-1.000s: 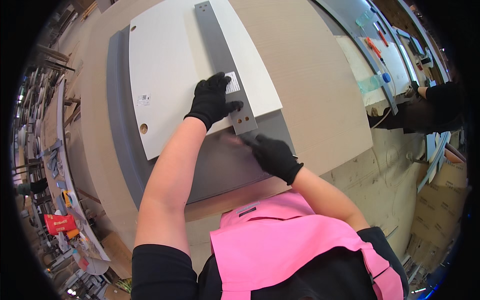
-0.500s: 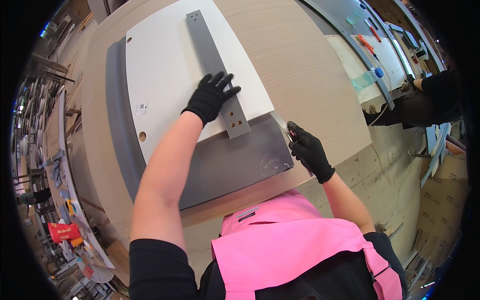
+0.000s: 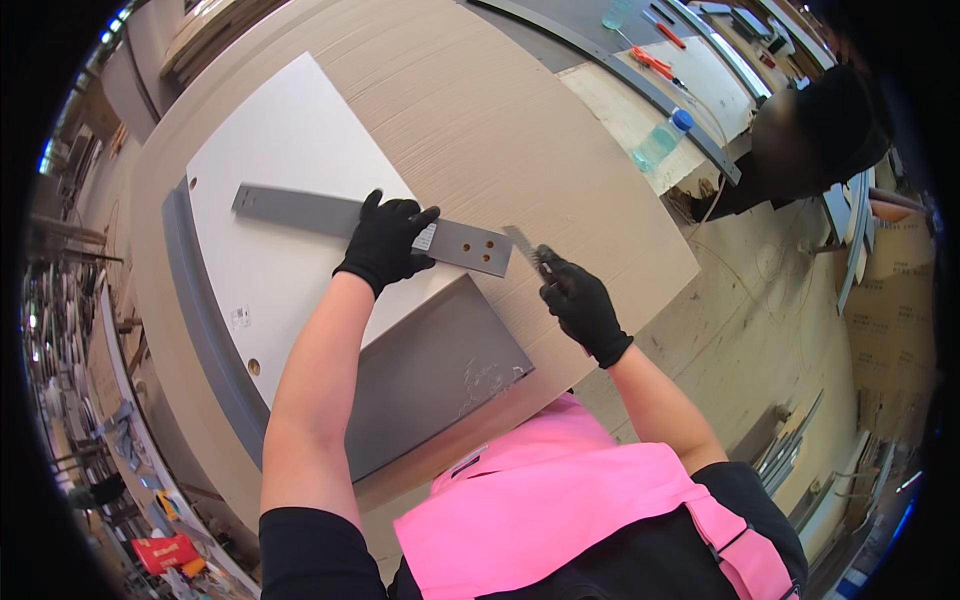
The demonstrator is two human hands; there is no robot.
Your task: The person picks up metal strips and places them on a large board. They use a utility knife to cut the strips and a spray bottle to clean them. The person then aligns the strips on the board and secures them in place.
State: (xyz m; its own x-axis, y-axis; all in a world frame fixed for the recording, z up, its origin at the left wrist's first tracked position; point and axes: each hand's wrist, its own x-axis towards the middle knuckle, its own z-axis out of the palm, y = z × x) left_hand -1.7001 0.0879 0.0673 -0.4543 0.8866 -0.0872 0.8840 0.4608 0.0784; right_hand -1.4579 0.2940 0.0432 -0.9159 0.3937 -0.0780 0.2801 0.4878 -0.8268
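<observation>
My left hand (image 3: 385,242) is closed around a flat grey strip (image 3: 300,208), thumb on the near edge and fingers over the far one, partly covering a white label. The strip slants across a white panel (image 3: 285,135), and its end with drilled holes juts past the panel's right edge. In my right hand (image 3: 580,300) I grip a thin flat-bladed tool (image 3: 524,245), my fingers wrapped tight on its handle and the blade just beside that end.

The white panel lies over a grey panel (image 3: 425,355), which shows along the near side with pale, crumbly bits scattered by its corner. A long grey piece (image 3: 200,290) runs along the left. All of it rests on a broad, tan, faintly ridged sheet (image 3: 570,170) that reaches close to my pink apron (image 3: 530,500).

Beyond, to the right, another work surface carries a clear bottle with a blue cap (image 3: 658,145) and an orange-handled tool (image 3: 652,63); a person in dark clothes (image 3: 815,130) is near it. Bare, scuffed floor (image 3: 690,350) spreads below, with brown cardboard (image 3: 890,300) at the far right. A red packet (image 3: 165,552) sits among the clutter at lower left.
</observation>
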